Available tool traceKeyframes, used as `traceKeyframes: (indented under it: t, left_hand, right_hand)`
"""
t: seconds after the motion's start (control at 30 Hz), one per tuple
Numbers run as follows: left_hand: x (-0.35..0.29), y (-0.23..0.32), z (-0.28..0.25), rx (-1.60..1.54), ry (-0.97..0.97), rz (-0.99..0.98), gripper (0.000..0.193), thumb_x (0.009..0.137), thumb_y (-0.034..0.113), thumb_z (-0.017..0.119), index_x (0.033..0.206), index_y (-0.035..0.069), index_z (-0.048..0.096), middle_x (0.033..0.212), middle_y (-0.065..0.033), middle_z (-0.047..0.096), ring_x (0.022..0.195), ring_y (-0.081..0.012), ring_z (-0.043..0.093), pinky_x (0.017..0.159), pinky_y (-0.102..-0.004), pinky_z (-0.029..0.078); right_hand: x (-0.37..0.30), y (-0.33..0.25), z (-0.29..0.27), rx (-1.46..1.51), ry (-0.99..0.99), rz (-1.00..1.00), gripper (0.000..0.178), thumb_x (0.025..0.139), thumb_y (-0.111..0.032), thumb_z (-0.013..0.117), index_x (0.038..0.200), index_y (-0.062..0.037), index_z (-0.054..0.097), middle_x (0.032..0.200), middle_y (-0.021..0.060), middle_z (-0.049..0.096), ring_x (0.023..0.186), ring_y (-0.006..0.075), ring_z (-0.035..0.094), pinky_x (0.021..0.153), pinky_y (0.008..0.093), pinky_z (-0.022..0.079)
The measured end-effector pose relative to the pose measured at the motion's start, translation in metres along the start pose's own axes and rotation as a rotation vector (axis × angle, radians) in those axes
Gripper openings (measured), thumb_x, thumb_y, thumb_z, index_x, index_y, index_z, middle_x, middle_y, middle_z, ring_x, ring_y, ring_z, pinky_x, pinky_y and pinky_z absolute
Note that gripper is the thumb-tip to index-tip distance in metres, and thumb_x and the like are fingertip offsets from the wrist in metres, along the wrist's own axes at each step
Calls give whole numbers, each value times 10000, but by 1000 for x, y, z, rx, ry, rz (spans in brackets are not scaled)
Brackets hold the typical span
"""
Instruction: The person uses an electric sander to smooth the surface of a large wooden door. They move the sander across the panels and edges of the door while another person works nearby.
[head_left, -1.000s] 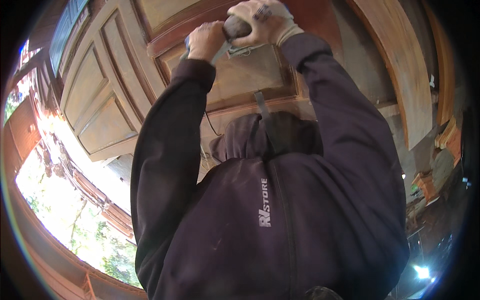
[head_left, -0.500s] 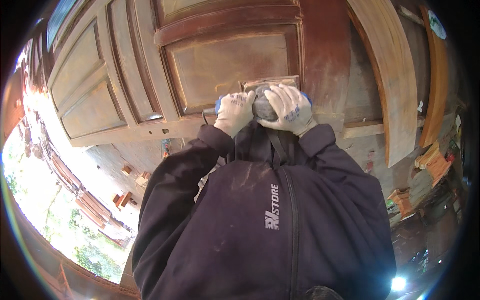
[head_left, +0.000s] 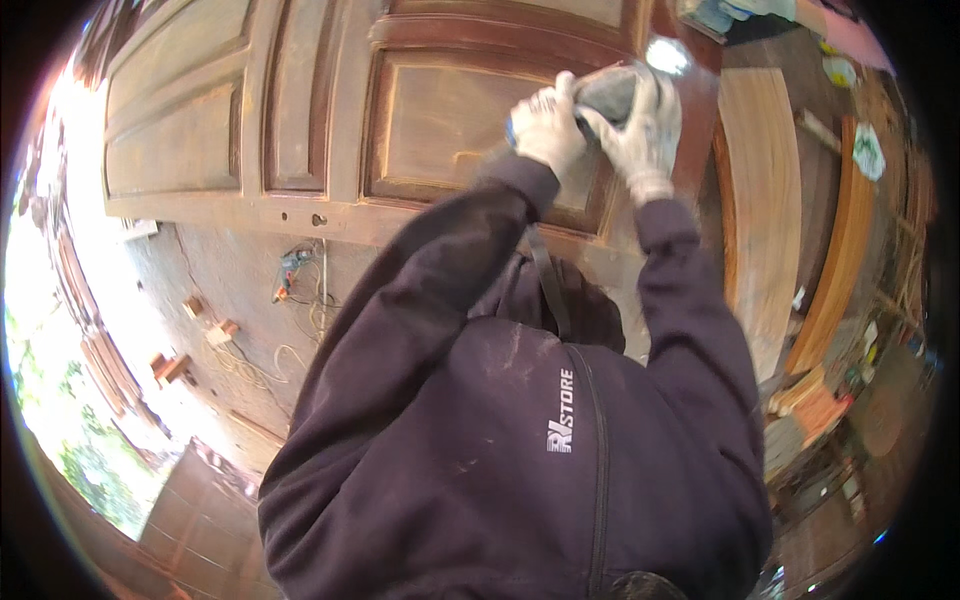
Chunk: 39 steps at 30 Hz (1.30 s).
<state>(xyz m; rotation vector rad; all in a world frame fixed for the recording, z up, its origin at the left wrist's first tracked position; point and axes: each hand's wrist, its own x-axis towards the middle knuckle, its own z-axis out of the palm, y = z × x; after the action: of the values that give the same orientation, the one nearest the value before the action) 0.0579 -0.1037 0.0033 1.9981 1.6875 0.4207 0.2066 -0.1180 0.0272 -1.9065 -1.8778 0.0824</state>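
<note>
Right hand: the right hand is closed over the sander, with the thumb spread along its lower side; the grasp is firm in appearance.
Left hand: the left hand is curled in against the sander's left side, and the tool is held between both gloves; the fingers' far side is hidden.
Sander: the grey, rounded body is placed over the right border of the panel; the base is masked by the gloves, so full contact cannot be confirmed.
Technique: in judgement, the base is best kept flat, pressure shared evenly by both hands, and strokes run with the grain; at the panel's raised border, tilting should be avoided, lest the edge be rounded or gouged.
Door: the door is laid across the upper view, its faces patchy, part pale and part red-brown.
Right of door: a plank and a curved beam are seen.
Floor, left: a drill and wood blocks are seen.
Change from half a second earlier: the sander has been carried from the panel's near right corner to farther up that side; the arms are extended farther from the torso, and the drill is now exposed to view.
</note>
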Motion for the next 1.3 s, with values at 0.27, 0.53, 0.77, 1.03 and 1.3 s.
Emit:
traceKeyframes:
  t: [0.27,0.53,0.77,1.03,1.3]
  left_hand:
    - [-141,35,49,-787,-401,-229,889,880,351,612,1552,-22,165,1425,-364,372,1252,-542,466,1037,-579,412]
    - [-43,-114,-99,-561,298,-307,614,877,436,689,1348,74,539,1307,-207,562,1232,-390,537,1048,-471,437]
    - [35,-162,-123,-242,210,-372,312,834,411,684,826,114,780,804,-106,743,778,-283,726,766,-392,566]
    - [89,-56,-73,-479,-256,-305,414,798,415,604,986,89,777,1022,-180,738,994,-350,711,903,-430,553]
    - [80,-40,-46,-542,-215,-389,394,843,449,602,965,122,785,1016,-176,743,975,-337,716,889,-448,546]
  right_hand:
    - [-34,-31,-5,444,-409,513,966,657,-165,896,1480,-77,397,1392,232,555,1264,322,571,1045,425,480]
    - [-31,-114,49,386,-487,221,954,639,-173,883,1476,-199,426,1282,218,543,1179,382,596,1032,465,493]
    - [12,-192,97,314,-829,296,973,722,-329,815,1537,-233,291,1396,253,510,1253,426,566,1065,466,477]
    - [4,-27,66,317,-743,482,935,689,-254,831,1504,-141,387,1226,178,680,1068,271,684,862,394,552]
    - [6,-41,32,231,-799,683,695,693,-216,847,1288,23,577,1103,156,720,975,226,697,860,363,552]
